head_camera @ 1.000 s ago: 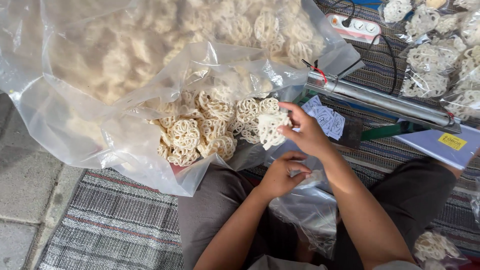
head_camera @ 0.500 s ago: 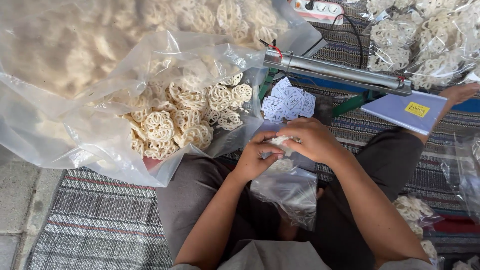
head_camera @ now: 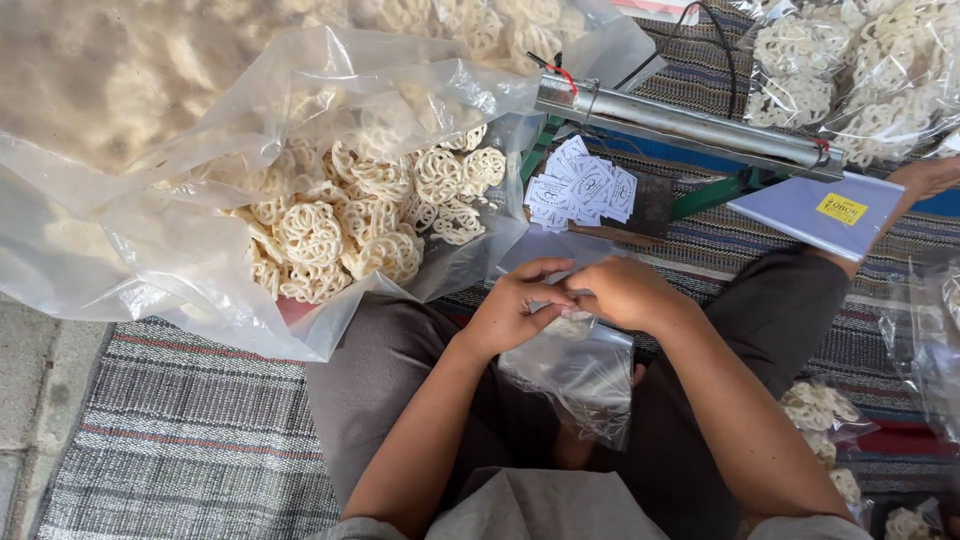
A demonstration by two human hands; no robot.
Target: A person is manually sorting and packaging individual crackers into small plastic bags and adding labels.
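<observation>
Bare forearms and hands (head_camera: 570,300), grey short-sleeved shirt (head_camera: 540,510), dark grey trousers (head_camera: 380,380).

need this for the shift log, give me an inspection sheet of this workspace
surface: striped woven mat on the ground, grey paving at its left edge.
job's things: small clear bag held over the lap, a pale cracker at its mouth; large clear sack lies open, full of round lattice crackers.
clutter: stack of printed paper labels; sleeve of flat bags with a yellow sticker; filled cracker bags top right and more at lower right.
grippers: left hand and right hand both pinch the small bag's mouth.
cables: black cable runs behind the metal sealer bar.
surroundings: another person's hand at the right edge.
</observation>
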